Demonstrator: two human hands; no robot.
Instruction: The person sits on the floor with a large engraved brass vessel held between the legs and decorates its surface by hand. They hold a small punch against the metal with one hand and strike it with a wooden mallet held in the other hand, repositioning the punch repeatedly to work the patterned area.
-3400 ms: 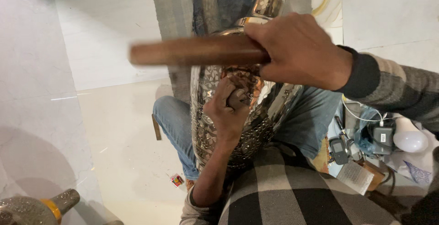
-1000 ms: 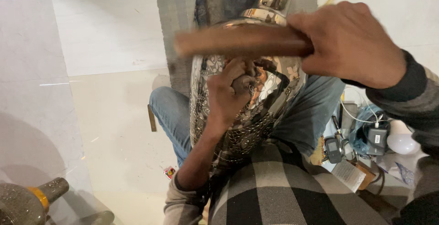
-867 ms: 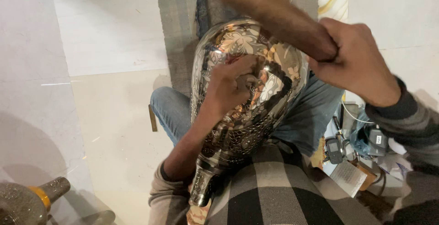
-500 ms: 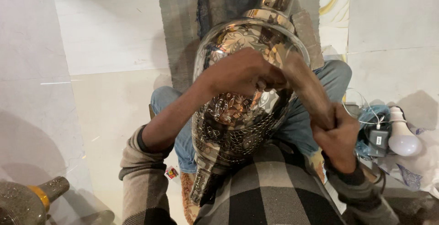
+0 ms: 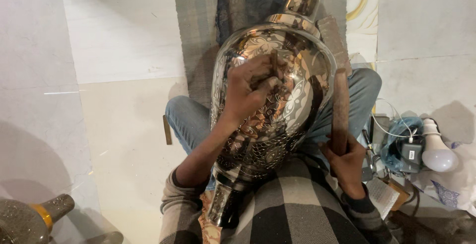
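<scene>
I note the engraved metal vase (image 5: 277, 100) lying across the lap over pale floor tiles (image 5: 119, 40), left hand (image 5: 250, 88) pinching a chisel (image 5: 273, 65) on it, right hand (image 5: 347, 162) beside it clenched round a wooden mallet (image 5: 339, 95).

A silvery vase (image 5: 277, 100) with engraved floral patterns, blue jeans (image 5: 188, 120), white bulb (image 5: 437, 152).

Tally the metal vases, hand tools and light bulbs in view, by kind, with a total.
Metal vases: 2 – engraved vase on the lap, second vase at lower left.
Hand tools: 2 – chisel in left hand, wooden mallet in right hand.
Light bulbs: 1 – white bulb.
Total: 5
</scene>
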